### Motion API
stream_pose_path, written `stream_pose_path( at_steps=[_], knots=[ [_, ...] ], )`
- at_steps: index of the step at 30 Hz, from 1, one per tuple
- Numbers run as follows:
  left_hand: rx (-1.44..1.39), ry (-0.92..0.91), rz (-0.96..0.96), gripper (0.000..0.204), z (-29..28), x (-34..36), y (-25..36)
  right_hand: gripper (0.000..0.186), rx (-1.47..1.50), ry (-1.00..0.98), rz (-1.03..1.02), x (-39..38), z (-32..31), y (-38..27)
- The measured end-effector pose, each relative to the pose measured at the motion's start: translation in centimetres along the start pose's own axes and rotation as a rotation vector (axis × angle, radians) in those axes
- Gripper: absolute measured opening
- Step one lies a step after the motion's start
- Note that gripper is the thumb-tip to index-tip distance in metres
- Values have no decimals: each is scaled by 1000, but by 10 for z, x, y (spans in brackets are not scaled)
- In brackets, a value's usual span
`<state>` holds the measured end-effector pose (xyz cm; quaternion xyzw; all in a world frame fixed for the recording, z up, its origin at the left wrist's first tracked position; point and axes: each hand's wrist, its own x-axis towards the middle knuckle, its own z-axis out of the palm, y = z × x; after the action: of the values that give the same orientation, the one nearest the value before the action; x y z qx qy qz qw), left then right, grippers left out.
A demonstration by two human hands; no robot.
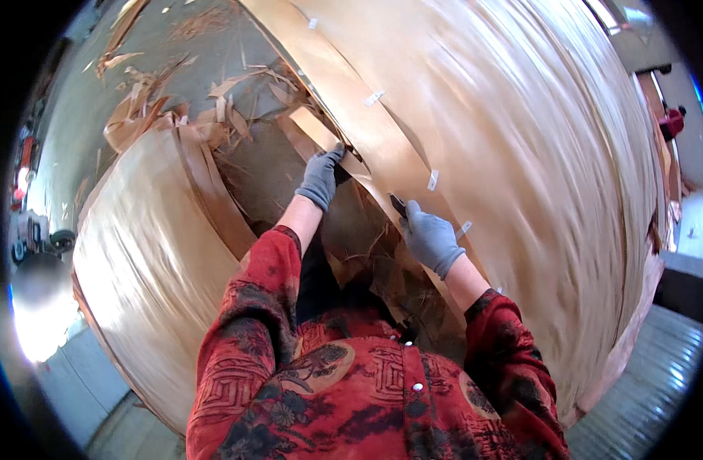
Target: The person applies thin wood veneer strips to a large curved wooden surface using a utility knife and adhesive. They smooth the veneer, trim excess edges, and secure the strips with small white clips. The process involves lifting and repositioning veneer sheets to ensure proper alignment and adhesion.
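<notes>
My left hand (321, 176), in a grey glove, is closed on the edge of a narrow strip of wood veneer (312, 127), which sticks out beyond my fingers. My right hand (432, 240), also gloved, grips a small dark hand tool (398, 205), its tip close to the veneer edge. It looks like a knife, but I cannot make out a blade. Both hands work along the left edge of a big stack of pale tan veneer sheets (512, 123). Short white pieces of tape (432, 179) dot the top sheet near that edge.
A second veneer stack (148, 222) stands to my left. Torn veneer scraps (229, 103) litter the grey floor (202, 50) between and beyond the stacks. Corrugated metal (646, 383) lies at the lower right. Another person (671, 123) in red shows at the far right.
</notes>
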<state>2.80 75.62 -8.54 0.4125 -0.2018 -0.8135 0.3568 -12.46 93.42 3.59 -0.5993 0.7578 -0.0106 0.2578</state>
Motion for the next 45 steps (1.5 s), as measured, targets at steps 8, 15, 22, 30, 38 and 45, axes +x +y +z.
stream_pose_path(
  at_steps=[8,15,22,30,38,45],
  knots=[
    [-343,258,-110,19,-2,2,-41,21,-30,66,-80,42,-28,2],
    [-244,67,18,19,5,3,-23,18,-332,-101,-168,83,-46,-29],
    [298,131,164,17,22,-1,-1,20,-528,-291,-117,91,-57,-45],
    [391,124,149,21,16,14,-8,17,-603,-363,-76,54,-54,-36],
    [-66,65,140,31,30,-13,-2,13,-521,-339,-79,22,-49,-13],
    [272,-127,-198,26,30,-74,-73,13,-459,-302,12,12,-36,-12]
  ],
)
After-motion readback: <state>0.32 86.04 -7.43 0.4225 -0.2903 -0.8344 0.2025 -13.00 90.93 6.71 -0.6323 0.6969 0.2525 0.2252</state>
